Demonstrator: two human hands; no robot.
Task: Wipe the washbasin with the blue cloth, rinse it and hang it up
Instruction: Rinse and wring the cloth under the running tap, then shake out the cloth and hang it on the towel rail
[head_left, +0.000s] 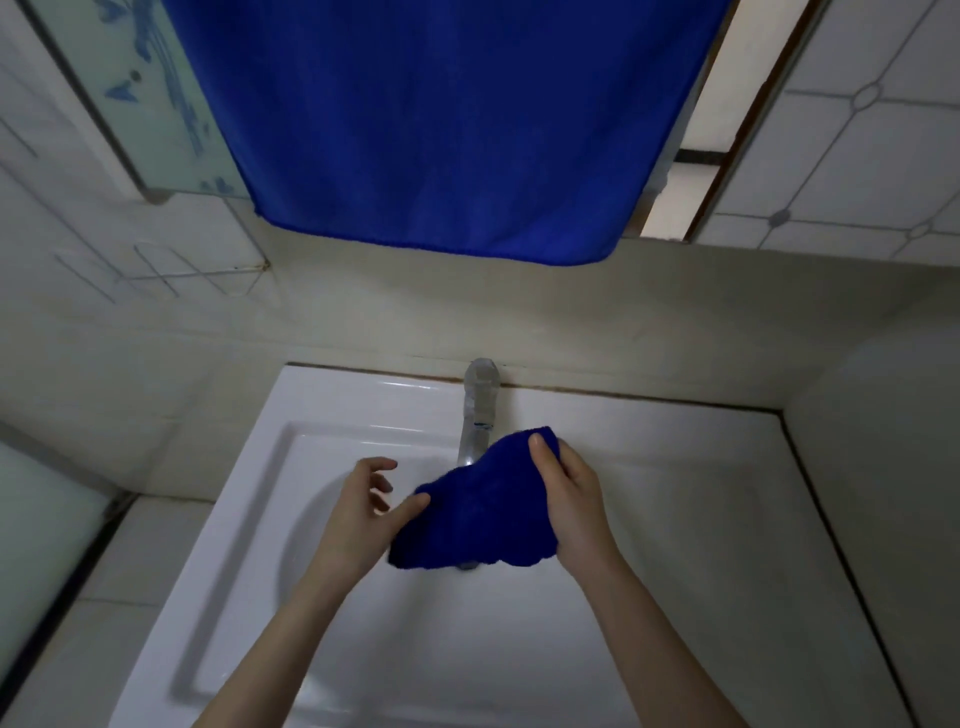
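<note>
holding blue cloth (478, 514) bunched over washbasin (363, 405), just near side of tap (478, 410), hiding spout end. my right hand (571, 499) grips cloth's right edge, thumb on top at far corner, fingers curled behind fabric. my left hand (358, 512) spread wide, fingers loose and apart, thumb tip touching cloth's left corner, no pinch. cloth hangs above bowl, clear of rim. large blue towel (441, 130) hangs on far wall above tap.

I get one head view, looking steeply down from close above the washbasin (649, 597), facing the tap (480, 410) and wall (395, 317).
</note>
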